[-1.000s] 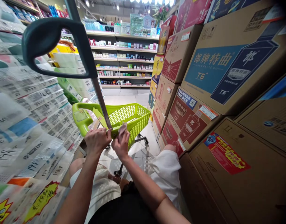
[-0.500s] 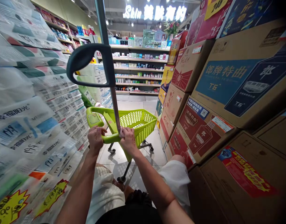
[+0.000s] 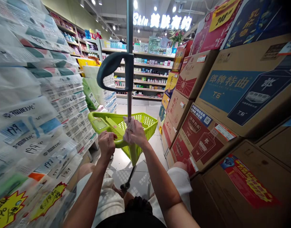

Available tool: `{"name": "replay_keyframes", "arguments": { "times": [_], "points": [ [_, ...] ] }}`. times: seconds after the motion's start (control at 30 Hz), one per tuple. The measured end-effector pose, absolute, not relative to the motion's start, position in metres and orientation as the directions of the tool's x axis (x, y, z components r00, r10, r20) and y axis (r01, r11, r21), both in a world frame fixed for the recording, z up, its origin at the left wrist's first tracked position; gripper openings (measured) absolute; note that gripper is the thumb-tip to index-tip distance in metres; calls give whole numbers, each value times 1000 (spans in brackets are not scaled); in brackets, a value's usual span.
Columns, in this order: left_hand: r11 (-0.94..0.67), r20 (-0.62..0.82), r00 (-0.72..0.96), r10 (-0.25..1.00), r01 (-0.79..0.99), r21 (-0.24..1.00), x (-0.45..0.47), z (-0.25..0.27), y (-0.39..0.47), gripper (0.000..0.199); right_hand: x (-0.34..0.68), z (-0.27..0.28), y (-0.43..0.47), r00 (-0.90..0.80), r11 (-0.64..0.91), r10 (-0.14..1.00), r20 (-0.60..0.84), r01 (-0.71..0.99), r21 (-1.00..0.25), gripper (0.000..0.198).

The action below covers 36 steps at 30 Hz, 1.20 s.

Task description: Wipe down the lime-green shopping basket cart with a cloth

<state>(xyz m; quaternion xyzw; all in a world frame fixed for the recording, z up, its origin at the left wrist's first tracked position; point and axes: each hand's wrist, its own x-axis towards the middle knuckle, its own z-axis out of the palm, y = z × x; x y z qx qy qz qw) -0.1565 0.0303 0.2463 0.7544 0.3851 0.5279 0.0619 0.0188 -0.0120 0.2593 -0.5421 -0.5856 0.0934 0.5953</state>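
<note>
A small lime-green shopping cart (image 3: 148, 128) stands in front of me, with a metal pole (image 3: 129, 104) rising from its handle side. Partway up the pole is a dark grey loop (image 3: 115, 72). My left hand (image 3: 106, 144) is closed around the cart's green handlebar (image 3: 120, 144). In my right hand (image 3: 138, 133) a crumpled pale pinkish cloth (image 3: 128, 131) is pressed against the lower pole, just above the handlebar. The fingers of that hand are bent around cloth and pole, partly hidden. A wheel (image 3: 124, 186) shows on the floor between my legs.
Stacked plastic-wrapped paper packs (image 3: 36, 126) rise close on my left. Cardboard cartons (image 3: 228, 85) are piled high on my right. Shelves (image 3: 152, 71) of small boxes and bottles stand ahead, beyond the tiled floor (image 3: 147, 109).
The pole and its loop have shifted right in view, and the cart has turned slightly. My right hand has moved a little up the pole, and more of the cloth shows.
</note>
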Motion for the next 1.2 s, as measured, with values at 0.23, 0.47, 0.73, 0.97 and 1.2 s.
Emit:
{"name": "replay_keyframes", "arguments": {
  "times": [0.23,0.47,0.73,0.97,1.2],
  "points": [
    [-682,759,124,639,547,486,-142,243,20,50,34,246,-23,248,379,823,510,429,-820,26],
    [-713,740,201,641,511,480,-139,245,9,42,38,240,-24,427,316,697,577,539,-781,28],
    [-734,803,222,553,586,344,-157,247,57,41,-11,202,-55,397,368,446,802,736,-568,44],
    [-699,808,215,549,648,303,-148,245,43,43,13,227,-68,37,406,572,819,855,-322,47],
    [-640,801,156,577,696,326,-130,245,23,39,18,230,-72,105,308,603,791,884,-352,42]
  ]
}}
